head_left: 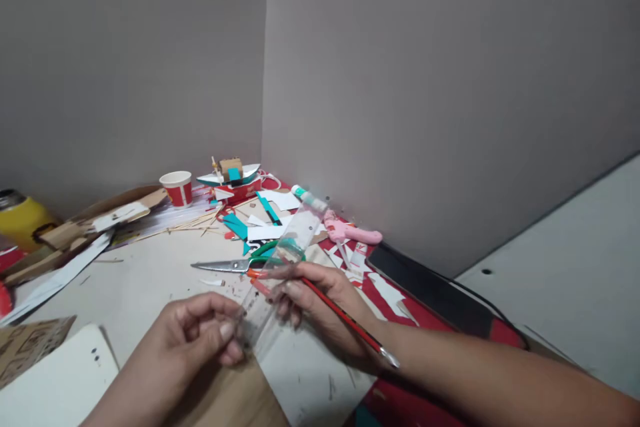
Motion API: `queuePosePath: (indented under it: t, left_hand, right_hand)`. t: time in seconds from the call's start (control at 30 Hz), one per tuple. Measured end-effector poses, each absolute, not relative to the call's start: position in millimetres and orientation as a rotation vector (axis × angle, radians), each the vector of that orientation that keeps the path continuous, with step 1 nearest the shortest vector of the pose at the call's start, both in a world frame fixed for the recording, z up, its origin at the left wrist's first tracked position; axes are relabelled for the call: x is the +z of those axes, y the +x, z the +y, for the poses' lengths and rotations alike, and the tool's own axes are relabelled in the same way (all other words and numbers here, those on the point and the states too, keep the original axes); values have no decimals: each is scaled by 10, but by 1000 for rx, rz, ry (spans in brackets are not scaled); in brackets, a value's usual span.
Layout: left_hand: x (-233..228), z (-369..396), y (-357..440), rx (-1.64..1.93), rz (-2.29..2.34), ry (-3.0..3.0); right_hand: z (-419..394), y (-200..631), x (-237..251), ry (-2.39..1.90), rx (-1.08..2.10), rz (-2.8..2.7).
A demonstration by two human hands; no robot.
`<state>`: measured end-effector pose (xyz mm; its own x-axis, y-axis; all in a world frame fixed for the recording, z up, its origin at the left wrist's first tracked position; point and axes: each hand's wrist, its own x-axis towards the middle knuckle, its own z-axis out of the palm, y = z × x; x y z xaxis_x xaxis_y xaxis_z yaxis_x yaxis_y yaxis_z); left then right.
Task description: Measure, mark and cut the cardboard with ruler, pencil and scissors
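Observation:
My left hand (200,333) pinches the near end of a clear plastic ruler (300,232) between thumb and fingers. The ruler slants away from me over the scraps. A red and black pencil (345,315) with a silver end lies in the closed fingers of my right hand (333,297). Those fingers are beside the ruler; whether they also touch it I cannot tell. Just beyond, scissors (223,266) with green handles lie partly under the ruler, blades pointing left. White paper (310,373) is below my right hand.
Paper scraps (265,233) and thin sticks cover the back of the table. A small model boat (233,173), a paper cup (177,188), a glue stick (307,197) and a pink glue gun (353,232) stand or lie there. Dark phone (430,287) right; yellow container (25,220) left.

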<state>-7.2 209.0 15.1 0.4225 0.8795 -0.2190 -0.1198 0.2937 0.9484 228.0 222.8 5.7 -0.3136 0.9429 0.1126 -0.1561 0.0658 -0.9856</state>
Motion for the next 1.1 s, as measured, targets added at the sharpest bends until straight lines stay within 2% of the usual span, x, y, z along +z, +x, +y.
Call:
queuePosePath:
  t: [0.2, 0.4, 0.53, 0.63, 0.9, 1.1]
  left_hand:
    - [128, 2029, 19, 687, 970, 1114]
    - [388, 2010, 48, 914, 1055, 1142]
    - [561, 2071, -29, 1175, 1152, 1085]
    - [596, 2115, -116, 1171, 1082, 1073]
    - [558, 2119, -212, 996, 1083, 1165]
    - [596, 2113, -208, 1021, 1102, 1141]
  right_hand:
    - [2200, 2273, 75, -830, 1498, -1352]
    - [2157, 2361, 180, -797, 1531, -1737]
    - [2131, 2443, 350, -679, 1223, -2288]
    - [2132, 2451, 396, -701, 1000, -2476]
    - [2132, 2494, 360, -787, 1124, -2494]
    - [2173, 2502, 330, -732, 1062, -2452]
